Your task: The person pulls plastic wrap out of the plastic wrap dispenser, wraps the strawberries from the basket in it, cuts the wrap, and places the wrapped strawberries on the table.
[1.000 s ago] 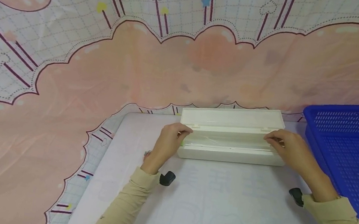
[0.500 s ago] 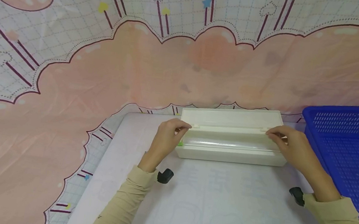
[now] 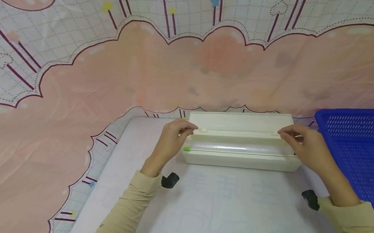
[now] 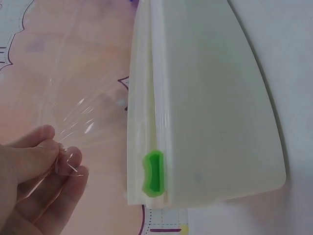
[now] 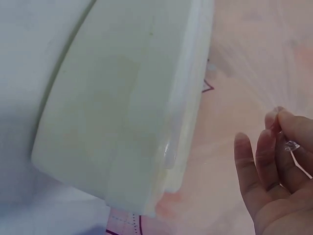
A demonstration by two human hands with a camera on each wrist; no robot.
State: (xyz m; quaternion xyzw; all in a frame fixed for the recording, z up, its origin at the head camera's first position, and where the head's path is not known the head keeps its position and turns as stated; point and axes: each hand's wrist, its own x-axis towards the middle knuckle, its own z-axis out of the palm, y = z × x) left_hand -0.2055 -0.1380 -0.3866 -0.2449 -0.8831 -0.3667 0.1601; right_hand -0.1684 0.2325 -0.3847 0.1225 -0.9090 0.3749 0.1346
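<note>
A long white cling film dispenser (image 3: 241, 161) lies on the white table with its lid (image 3: 239, 121) raised at the back. Inside it a shiny roll (image 3: 239, 147) shows. My left hand (image 3: 171, 140) pinches one corner of the clear cling film (image 4: 85, 115) between thumb and fingers, above the box's left end. At the right end, my right hand (image 3: 306, 150) pinches the other corner, bunched at the fingertips in the right wrist view. The film stretches in creases from both hands. A green slide cutter (image 4: 154, 174) sits at the box's left end.
A blue plastic basket (image 3: 350, 114) with slotted walls stands to the right, close beside the right forearm. Behind the table (image 3: 223, 216) hangs a pink patterned cloth (image 3: 178, 76).
Both hands have risen slightly away from the person and spread a little apart, drawing the film up with them. The green cutter shows more fully now. The box stays in place.
</note>
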